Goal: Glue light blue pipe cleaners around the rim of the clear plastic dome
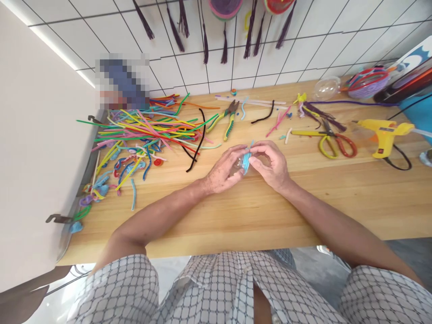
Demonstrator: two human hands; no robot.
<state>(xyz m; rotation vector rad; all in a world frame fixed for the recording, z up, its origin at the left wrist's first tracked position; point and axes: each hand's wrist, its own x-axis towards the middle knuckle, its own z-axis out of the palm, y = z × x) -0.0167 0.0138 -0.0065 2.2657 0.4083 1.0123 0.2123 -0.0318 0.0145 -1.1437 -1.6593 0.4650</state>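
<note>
Above the middle of the wooden table [229, 220], both hands meet at a small clear plastic piece with light blue pipe cleaner [246, 163] coiled along its side. My left hand [222, 172] curls around the clear plastic, thumb below and fingers above. From the other side, the fingertips of my right hand [274, 165] pinch the blue pipe cleaner, whose loose end sticks up between the hands. Part of the plastic is hidden behind the fingers, so its full shape cannot be made out.
Left lies a pile of colourful pipe cleaners [151, 128] with a black one [201, 141] beside it. Pliers [232, 117] rest behind the hands. To the right are scissors [332, 137], a yellow glue gun [384, 135] and a clear dome [326, 87]. Tassels [224, 47] hang by the tiled wall.
</note>
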